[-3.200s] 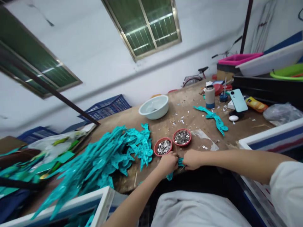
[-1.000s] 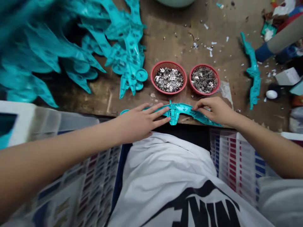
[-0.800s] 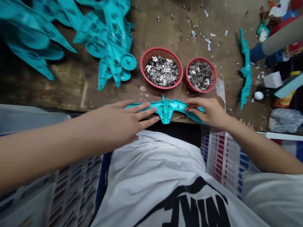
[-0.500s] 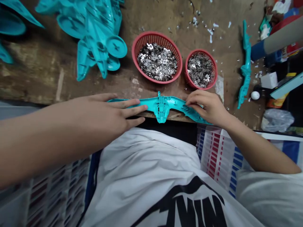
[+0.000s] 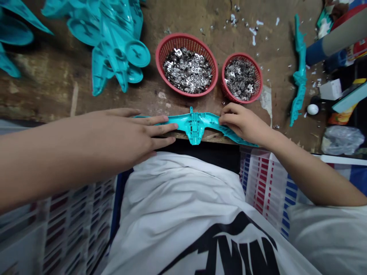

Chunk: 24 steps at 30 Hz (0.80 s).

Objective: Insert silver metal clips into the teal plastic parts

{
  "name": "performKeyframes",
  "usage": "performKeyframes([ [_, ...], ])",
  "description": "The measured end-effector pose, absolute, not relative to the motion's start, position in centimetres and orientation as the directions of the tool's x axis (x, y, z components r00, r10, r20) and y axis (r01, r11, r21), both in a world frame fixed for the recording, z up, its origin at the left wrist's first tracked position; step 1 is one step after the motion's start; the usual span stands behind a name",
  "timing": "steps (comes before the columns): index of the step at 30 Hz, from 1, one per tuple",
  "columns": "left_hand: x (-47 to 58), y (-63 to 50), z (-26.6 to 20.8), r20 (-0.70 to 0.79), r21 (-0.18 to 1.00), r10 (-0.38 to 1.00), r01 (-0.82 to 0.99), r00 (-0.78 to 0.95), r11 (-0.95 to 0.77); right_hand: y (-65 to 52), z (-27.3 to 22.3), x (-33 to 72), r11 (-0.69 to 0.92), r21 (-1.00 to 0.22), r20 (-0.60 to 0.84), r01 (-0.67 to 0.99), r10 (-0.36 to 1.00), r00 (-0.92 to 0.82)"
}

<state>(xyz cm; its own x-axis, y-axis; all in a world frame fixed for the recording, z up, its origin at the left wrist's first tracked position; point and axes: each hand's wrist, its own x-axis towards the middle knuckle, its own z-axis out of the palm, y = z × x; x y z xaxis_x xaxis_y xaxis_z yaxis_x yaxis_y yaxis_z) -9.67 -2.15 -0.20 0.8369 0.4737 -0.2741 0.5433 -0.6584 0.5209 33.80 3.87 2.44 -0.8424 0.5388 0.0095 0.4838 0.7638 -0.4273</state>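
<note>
A long turquoise plastic part (image 5: pixel 195 128), with a ribbed block at its middle, lies along the front edge of the wooden table. My left hand (image 5: pixel 137 131) rests on its left end with the fingers stretched out and spread. At the right wing of the part, my right hand (image 5: pixel 243 121) is closed in a pinch, fingertips against the plastic. What those fingers hold, if anything, is hidden. Just beyond the part stand a larger red basket (image 5: pixel 158 63) of small metal clips and a smaller red basket (image 5: pixel 259 86) of small metal pieces.
Turquoise plastic parts (image 5: pixel 114 42) are piled at the back left, and more lie at the far left. Another long turquoise part (image 5: pixel 299 76) lies on the right. Beside it are a tube (image 5: pixel 338 36), a white box (image 5: pixel 330 90) and a plastic bag (image 5: pixel 342 140). Metal bits litter the back.
My right hand has shifted slightly left along the right wing, still pinched. My left hand stays spread on the part. The whole view has moved a little.
</note>
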Motion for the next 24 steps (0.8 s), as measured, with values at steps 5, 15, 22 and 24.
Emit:
performKeyframes([
  [5, -9.0, -2.0, 0.3, -0.289, 0.480, 0.503, 0.578, 0.814, -0.660, 3.8, 1.9, 33.7, 0.760, -0.407, -0.007, 0.507, 0.552, -0.834],
  [15, -8.9, -1.4, 1.2, -0.211, 0.384, 0.511, 0.551, 0.834, -0.741, 4.8, 3.5, 36.2, 0.557, -0.280, -0.055, 0.782, 0.804, -0.592],
  [22, -9.8, -0.9, 1.8, -0.272, 0.265, 0.500, 0.563, 0.822, -0.783, 5.5, 1.5, 37.7, 0.623, -0.141, 0.055, 0.769, 0.781, -0.623],
  [24, -9.9, -0.6, 2.2, -0.279, 0.235, 0.493, 0.557, 0.824, -0.797, 5.6, 0.9, 38.3, 0.634, -0.093, 0.060, 0.768, 0.773, -0.631],
])
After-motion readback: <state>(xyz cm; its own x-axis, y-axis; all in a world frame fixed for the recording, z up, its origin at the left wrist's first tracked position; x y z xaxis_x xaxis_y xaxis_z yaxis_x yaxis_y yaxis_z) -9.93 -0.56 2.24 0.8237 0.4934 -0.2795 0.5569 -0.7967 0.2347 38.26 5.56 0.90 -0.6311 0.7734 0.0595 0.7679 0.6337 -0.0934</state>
